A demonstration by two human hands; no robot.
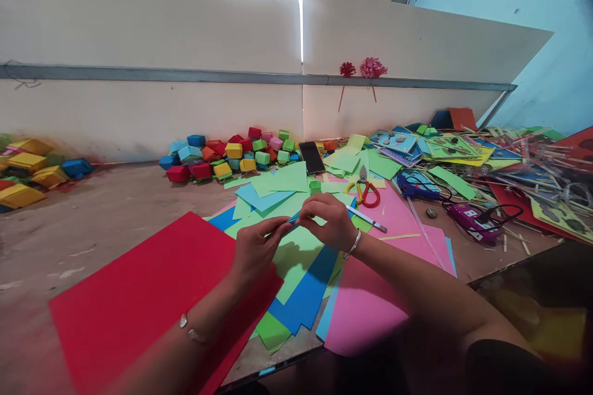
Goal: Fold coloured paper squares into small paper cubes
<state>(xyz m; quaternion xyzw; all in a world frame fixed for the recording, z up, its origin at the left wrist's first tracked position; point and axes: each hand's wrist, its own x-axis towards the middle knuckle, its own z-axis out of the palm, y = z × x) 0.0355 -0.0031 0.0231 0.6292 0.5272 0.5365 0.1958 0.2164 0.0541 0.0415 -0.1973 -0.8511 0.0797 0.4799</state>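
Both hands meet over the pile of coloured paper at the middle of the table. Between their fingertips is a small blue paper piece (293, 217), largely covered by the fingers. My left hand (260, 245) pinches its left end, and my right hand (328, 220) pinches the right end. Light green sheets (296, 259) and blue sheets (308, 296) lie beneath the hands. A large red sheet (152, 290) extends under my left forearm. Just beyond my right hand are red-and-yellow-handled scissors (364, 190) and a white pen-like tool (368, 218).
Small coloured paper boxes (234, 151) and a dark phone (312, 157) stand along the back. Pink sheets (370, 296) lie under my right forearm. A purple device (477, 222), a blue device (417, 187) and heaped sticks and cards (454, 148) occupy the right side.
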